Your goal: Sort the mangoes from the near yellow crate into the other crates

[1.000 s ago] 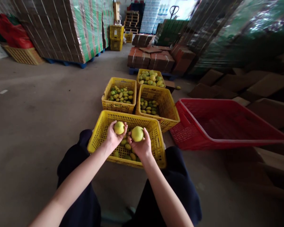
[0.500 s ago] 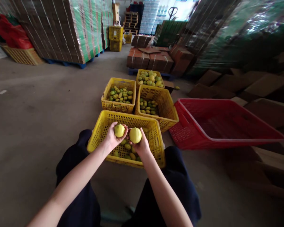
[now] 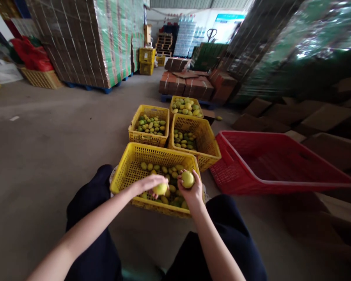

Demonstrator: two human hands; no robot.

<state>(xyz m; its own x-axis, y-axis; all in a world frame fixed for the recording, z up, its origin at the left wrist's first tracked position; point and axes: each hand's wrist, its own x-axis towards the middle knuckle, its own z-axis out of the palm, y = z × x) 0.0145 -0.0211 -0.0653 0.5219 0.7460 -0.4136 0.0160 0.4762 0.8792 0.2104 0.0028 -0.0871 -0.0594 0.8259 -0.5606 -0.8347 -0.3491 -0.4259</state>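
Boxes are standing around; left hand is leaving right hand, fingers holding one fruit each, uncovering more in the crate.

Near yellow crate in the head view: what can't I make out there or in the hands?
All in the head view:
Left-hand fruit: top covered by the left hand.
Right-hand fruit: underside hidden by the right hand.
Near yellow crate: some loose fruit hidden by hands and other fruit; no sure count.
Forearms: cut off by the bottom edge.
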